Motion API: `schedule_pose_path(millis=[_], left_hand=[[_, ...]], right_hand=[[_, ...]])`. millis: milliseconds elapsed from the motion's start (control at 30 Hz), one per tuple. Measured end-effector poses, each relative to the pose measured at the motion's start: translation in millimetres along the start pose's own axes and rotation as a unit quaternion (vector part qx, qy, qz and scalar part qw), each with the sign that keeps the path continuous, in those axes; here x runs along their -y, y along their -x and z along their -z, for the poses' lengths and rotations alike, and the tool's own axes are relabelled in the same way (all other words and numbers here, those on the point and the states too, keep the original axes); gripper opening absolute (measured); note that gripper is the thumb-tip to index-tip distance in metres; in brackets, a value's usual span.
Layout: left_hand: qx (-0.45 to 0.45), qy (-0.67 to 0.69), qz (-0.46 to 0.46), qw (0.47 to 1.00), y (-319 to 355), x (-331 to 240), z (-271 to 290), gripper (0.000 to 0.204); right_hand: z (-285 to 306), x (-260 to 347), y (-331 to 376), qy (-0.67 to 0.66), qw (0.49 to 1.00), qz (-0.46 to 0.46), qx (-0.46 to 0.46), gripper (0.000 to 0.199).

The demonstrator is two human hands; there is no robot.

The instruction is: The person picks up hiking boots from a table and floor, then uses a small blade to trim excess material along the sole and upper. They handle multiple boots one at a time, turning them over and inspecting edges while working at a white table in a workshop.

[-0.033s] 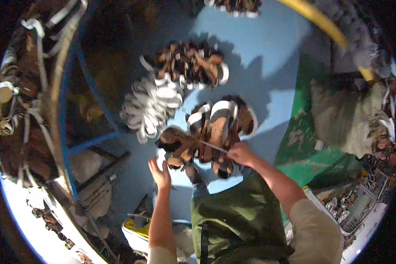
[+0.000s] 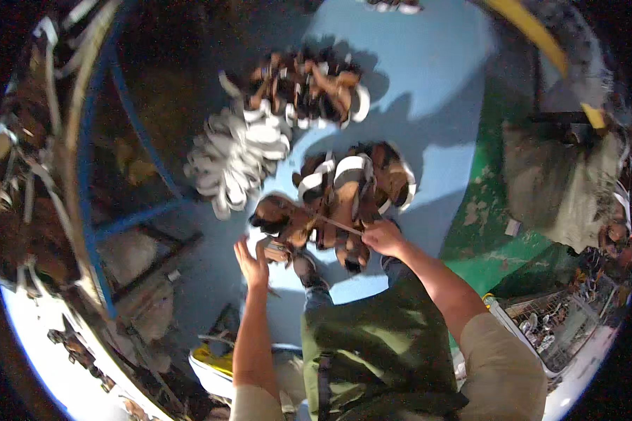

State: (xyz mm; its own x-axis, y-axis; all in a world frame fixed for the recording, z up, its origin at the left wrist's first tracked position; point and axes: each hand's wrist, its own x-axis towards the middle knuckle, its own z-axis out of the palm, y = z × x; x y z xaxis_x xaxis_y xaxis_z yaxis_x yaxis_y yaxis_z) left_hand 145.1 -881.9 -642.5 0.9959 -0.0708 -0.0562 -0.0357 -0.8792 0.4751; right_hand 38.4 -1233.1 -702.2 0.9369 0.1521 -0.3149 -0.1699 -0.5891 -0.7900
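My right hand (image 2: 383,237) pinches a thin pale string (image 2: 333,224) that runs to a bundle of brown and white sandals (image 2: 351,186) on the blue floor (image 2: 435,105). Fingers spread, my left hand (image 2: 253,263) holds nothing and hovers just beside a smaller brown bundle (image 2: 277,219) at the left end of the string. My green trouser leg and a dark shoe (image 2: 307,270) stand between the two hands.
A bunch of white sandals (image 2: 235,158) lies to the upper left, and another brown and white bunch (image 2: 309,88) lies beyond it. A blue metal rack (image 2: 91,182) hung with sandals stands left. A grey sack (image 2: 562,182) rests on the green floor to the right, with a yellow pole (image 2: 534,35) above.
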Motion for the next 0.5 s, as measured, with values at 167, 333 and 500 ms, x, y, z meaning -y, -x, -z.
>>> schedule_pose_path(millis=[167, 333, 500], left_hand=[[0.192, 0.026, 0.106, 0.975, 3, 92, -119, 0.056], [0.257, -0.07, 0.024, 0.964, 41, 143, -141, 0.037], [0.1, -0.075, 0.154, 0.98, 35, 191, -118, 0.035]], right_hand=[[-111, -48, -33, 0.079, 0.994, 0.026, 0.071, 0.014], [-101, -35, -45, 0.041, 0.997, -0.038, 0.046, 0.007], [-67, -53, -21, -0.015, 0.999, -0.011, -0.046, 0.018]])
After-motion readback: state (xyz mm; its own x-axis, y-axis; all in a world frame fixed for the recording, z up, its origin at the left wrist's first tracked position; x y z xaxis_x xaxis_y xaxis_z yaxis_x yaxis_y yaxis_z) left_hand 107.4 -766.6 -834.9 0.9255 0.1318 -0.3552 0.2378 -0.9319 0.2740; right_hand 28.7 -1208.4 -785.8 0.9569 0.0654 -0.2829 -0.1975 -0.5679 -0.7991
